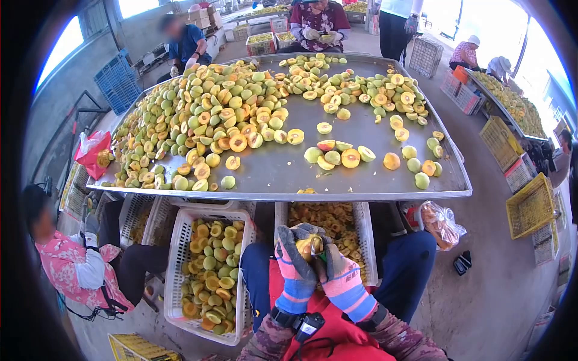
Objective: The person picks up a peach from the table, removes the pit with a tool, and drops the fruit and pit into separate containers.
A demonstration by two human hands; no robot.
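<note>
Basically, head view: gloved left hand and right hand both clenched around one fruit, held low over the lap, in front of the desk. Halved fruit piled on desk. White crates below hold more halves. Co-workers sit around.

Both gloved hands meet over the lap: left hand curled with fingers wrapped upward, right hand closed against it, forearms converging from below.

no legible text, labels, brands or numbers on crates, table, clothing
</note>
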